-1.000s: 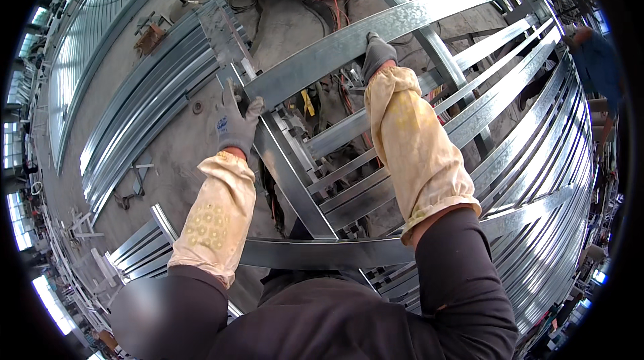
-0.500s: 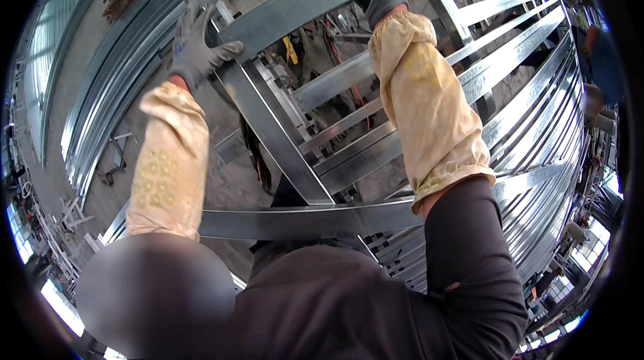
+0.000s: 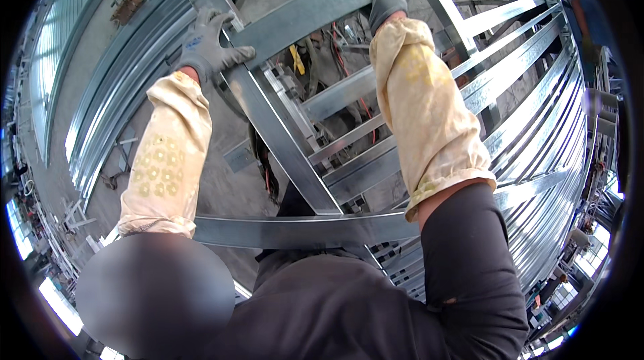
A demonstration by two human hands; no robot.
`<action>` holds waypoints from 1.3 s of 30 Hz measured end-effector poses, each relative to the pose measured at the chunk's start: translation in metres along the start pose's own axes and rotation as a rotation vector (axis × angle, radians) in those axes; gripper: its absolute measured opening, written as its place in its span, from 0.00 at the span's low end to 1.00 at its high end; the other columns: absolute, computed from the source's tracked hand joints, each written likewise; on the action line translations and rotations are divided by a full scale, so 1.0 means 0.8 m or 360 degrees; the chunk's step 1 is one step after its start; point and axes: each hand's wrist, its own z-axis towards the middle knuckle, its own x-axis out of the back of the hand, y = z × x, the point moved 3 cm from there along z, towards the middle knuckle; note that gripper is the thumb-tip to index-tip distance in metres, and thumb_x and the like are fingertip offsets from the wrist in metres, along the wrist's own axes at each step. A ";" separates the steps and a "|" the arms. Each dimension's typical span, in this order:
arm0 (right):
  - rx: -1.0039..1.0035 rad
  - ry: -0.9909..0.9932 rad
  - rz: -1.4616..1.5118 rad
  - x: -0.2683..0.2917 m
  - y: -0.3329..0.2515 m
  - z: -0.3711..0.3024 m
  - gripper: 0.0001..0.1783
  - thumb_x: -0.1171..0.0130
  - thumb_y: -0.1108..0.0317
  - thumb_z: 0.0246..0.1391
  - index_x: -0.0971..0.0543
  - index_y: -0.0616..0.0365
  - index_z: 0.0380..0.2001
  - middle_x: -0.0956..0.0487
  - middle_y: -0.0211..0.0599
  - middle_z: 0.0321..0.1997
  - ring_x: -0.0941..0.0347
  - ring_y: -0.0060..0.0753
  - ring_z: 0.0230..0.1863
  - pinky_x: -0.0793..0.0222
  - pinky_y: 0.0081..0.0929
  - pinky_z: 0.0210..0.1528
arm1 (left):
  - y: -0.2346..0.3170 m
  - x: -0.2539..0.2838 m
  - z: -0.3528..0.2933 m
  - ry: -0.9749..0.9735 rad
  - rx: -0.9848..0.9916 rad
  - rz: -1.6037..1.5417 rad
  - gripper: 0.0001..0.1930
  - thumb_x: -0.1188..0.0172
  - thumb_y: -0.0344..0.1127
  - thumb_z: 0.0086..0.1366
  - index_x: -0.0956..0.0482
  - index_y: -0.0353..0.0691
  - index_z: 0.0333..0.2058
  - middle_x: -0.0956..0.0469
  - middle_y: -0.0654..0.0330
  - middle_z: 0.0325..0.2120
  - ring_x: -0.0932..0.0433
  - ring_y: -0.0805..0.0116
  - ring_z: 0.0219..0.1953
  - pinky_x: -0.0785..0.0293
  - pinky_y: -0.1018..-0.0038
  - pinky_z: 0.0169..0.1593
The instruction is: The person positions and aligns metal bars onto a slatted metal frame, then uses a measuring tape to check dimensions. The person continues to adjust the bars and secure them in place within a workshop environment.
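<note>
Both my hands wear grey gloves, with cream sleeve covers on the forearms. My left hand [image 3: 213, 45] is spread over the left end of a long galvanized steel beam [image 3: 302, 21], its thumb stretched onto the beam and its fingers beside the corner joint. Farther right, my right hand [image 3: 387, 6] grips the near edge of that same beam; some of its fingers are hidden. From the left corner a steel crosspiece [image 3: 282, 139] runs toward me and meets a near beam [image 3: 302, 231] in front of my body.
Several curved-looking steel profiles [image 3: 127, 85] lie on the floor at left. Parallel steel bars [image 3: 537, 159] fill the right side. Through the frame show cables [image 3: 339, 51] and a yellow object [image 3: 297, 60] on the floor. A person [image 3: 590, 45] is partly visible at the far right.
The view has shifted slightly, so the frame appears a little lower and farther right. Both hands keep their places on the far beam.
</note>
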 end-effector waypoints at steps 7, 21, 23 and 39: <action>-0.0242 -0.0007 0.0590 0.002 0.014 -0.022 0.20 0.41 0.56 0.67 0.22 0.66 0.46 0.18 0.47 0.43 0.18 0.44 0.40 0.14 0.43 0.40 | 0.003 0.001 -0.007 -0.0019 0.0087 -0.0094 0.52 0.23 0.65 0.41 0.28 0.44 0.63 0.36 0.53 0.65 0.39 0.47 0.68 0.40 0.58 0.71; 0.0465 -0.0070 -0.1264 0.073 -0.048 -0.037 0.26 0.35 0.48 0.61 0.17 0.66 0.40 0.19 0.33 0.28 0.25 0.24 0.26 0.30 0.22 0.27 | 0.005 -0.015 -0.026 -0.0037 0.0140 -0.0024 0.56 0.27 0.69 0.47 0.37 0.49 0.70 0.52 0.46 0.75 0.62 0.46 0.78 0.56 0.53 0.77; 0.0946 0.0177 -0.1019 0.045 -0.119 -0.087 0.22 0.36 0.52 0.62 0.18 0.64 0.41 0.20 0.31 0.28 0.25 0.21 0.28 0.29 0.22 0.31 | 0.004 -0.014 -0.029 -0.0042 0.0185 -0.0030 0.56 0.27 0.69 0.47 0.37 0.49 0.71 0.52 0.46 0.75 0.63 0.46 0.78 0.57 0.53 0.77; 0.1270 -0.0931 -0.2281 -0.119 -0.074 -0.142 0.33 0.61 0.36 0.64 0.13 0.45 0.42 0.15 0.35 0.48 0.26 0.42 0.59 0.55 0.53 0.72 | 0.005 -0.014 -0.024 -0.0059 0.0161 -0.0174 0.58 0.24 0.67 0.43 0.38 0.53 0.71 0.53 0.46 0.76 0.61 0.43 0.78 0.58 0.53 0.77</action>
